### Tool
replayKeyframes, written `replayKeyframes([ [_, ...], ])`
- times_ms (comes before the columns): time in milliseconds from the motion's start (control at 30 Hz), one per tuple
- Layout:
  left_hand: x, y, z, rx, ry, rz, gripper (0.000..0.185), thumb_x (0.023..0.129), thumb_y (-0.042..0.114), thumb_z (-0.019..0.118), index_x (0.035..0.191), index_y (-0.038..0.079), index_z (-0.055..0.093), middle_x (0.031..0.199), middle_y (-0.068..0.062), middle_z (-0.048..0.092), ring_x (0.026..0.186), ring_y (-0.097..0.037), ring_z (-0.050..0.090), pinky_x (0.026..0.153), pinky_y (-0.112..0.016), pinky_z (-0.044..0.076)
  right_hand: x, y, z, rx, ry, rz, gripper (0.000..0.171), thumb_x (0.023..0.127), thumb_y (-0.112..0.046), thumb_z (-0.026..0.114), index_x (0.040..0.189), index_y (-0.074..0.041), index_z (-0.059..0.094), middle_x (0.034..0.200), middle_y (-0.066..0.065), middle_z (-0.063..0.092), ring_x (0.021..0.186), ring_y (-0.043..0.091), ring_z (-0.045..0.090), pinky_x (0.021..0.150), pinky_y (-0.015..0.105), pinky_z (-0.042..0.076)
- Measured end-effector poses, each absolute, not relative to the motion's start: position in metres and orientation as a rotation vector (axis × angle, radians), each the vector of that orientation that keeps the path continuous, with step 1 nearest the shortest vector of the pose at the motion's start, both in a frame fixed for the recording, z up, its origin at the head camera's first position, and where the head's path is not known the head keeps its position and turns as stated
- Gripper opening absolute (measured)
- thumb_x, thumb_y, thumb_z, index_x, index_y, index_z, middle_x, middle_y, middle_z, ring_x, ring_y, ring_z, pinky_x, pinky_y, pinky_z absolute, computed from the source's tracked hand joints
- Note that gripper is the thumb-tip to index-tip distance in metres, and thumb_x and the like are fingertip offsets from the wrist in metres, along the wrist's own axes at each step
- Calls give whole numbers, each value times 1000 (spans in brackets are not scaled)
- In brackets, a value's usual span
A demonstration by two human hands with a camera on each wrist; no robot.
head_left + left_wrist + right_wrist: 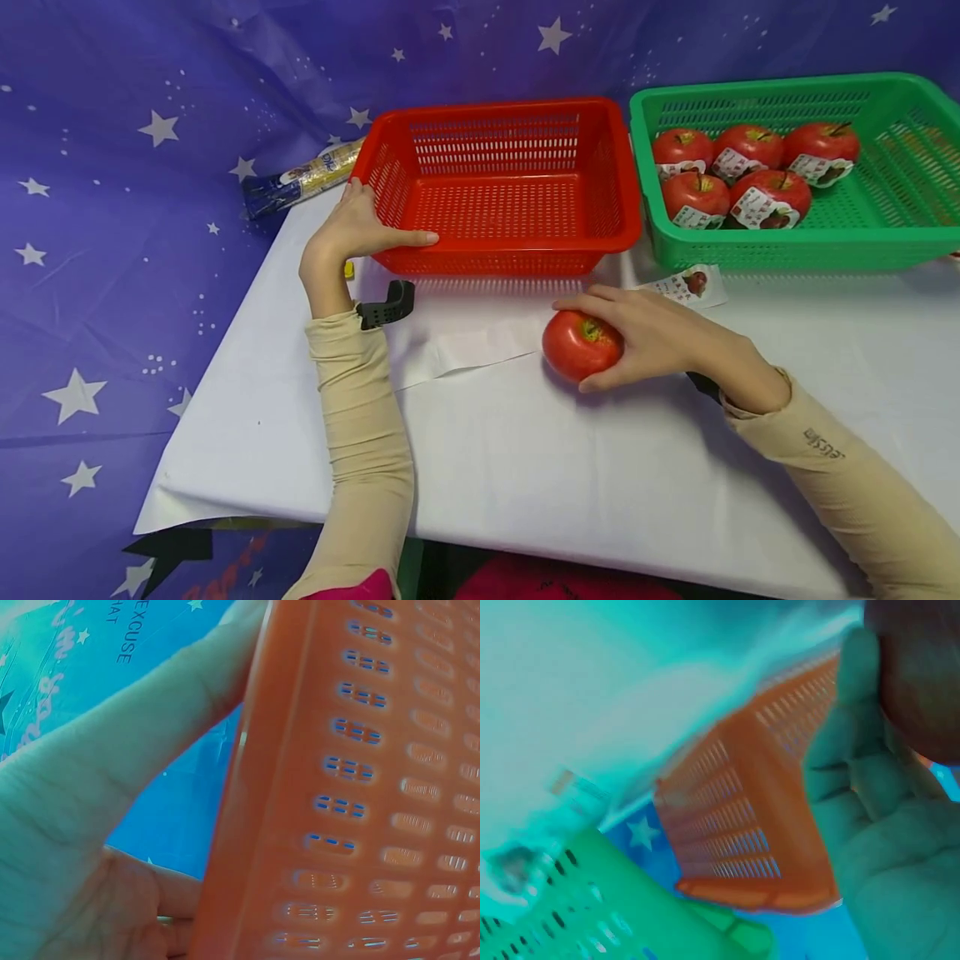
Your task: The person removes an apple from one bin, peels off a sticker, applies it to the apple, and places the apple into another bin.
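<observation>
Star-printed purple cloth backs a white counter (525, 467) carrying two baskets. From the head view, the right hand (660, 333) curls round a red apple (579, 343) resting on the counter just in front of the red basket (510, 250). The left hand (352, 229) grips that basket's near-left corner, thumb along its front wall. Five labelled apples (746, 171) lie in the green basket (900, 242) alongside. Only the left wrist view shows the fingers (187, 682) pressed to the slotted wall; the right wrist view is blurred.
</observation>
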State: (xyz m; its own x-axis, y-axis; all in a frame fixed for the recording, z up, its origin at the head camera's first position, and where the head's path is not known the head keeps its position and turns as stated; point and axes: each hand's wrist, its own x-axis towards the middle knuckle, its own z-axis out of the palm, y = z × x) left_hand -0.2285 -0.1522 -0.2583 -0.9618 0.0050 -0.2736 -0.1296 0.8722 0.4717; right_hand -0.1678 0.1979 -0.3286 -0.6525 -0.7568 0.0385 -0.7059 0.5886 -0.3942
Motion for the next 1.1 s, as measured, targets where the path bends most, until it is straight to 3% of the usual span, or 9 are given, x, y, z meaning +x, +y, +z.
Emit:
replayKeyframes([
  [233,-228,-152,-256,-97,2766,701,127,73,67,68,152,3,-9,160,-14,-16,150,-32,-6,112,-56,28,-162,204,-334,-1204,2616,-600,91,62,-62,81,138,-24,49,118,-1,53,97,17,59,80,41,52],
  [333,-224,-147,-252,-79,2759,679,121,75,63,68,153,-1,1,161,-20,4,146,-37,16,104,-57,40,-164,208,-331,-1179,2537,-668,91,63,-59,82,139,-22,48,124,0,53,106,19,58,86,43,51],
  [467,-217,-130,-241,43,2786,594,104,82,56,66,152,-1,15,157,-19,23,142,-37,27,111,-54,32,-174,220,-328,-1142,2444,-795,79,71,-50,81,136,-17,51,127,2,56,107,19,57,85,44,50],
  [533,-212,-116,-233,164,2811,573,96,85,53,64,153,3,18,159,-14,21,147,-33,20,118,-51,20,-182,227,-326,-1098,2443,-856,68,77,-40,79,134,-15,53,127,3,58,100,17,58,81,41,49],
  [633,-203,-87,-226,451,2840,628,79,88,48,64,149,8,34,155,-7,33,145,-26,28,118,-44,22,-194,237,-328,-1000,2539,-846,56,82,-30,76,131,-10,56,122,6,59,84,15,58,74,36,47],
  [833,-198,-19,-239,1139,2564,735,46,92,32,65,132,11,59,131,0,62,122,-11,55,105,-25,39,-211,251,-343,-914,2710,-549,55,89,-19,67,134,6,49,134,27,50,105,38,58,94,55,45],
  [900,-200,-2,-251,1176,2473,664,33,92,33,63,117,11,68,106,2,69,98,-8,59,90,-19,44,-213,253,-346,-900,2741,-465,51,87,-9,64,133,8,49,134,30,49,110,44,56,95,57,44],
  [967,-203,11,-262,1122,2418,509,33,92,40,62,111,12,68,94,3,65,88,-8,55,81,-20,43,-213,253,-347,-901,2777,-388,49,83,-2,62,130,8,52,128,30,52,106,45,57,92,57,46],
  [1100,-203,21,-275,1009,2255,339,53,87,50,64,125,13,61,107,2,65,101,-9,57,87,-20,44,-213,252,-346,-904,2824,-319,45,78,3,62,122,7,58,109,25,60,85,36,61,80,53,51],
])
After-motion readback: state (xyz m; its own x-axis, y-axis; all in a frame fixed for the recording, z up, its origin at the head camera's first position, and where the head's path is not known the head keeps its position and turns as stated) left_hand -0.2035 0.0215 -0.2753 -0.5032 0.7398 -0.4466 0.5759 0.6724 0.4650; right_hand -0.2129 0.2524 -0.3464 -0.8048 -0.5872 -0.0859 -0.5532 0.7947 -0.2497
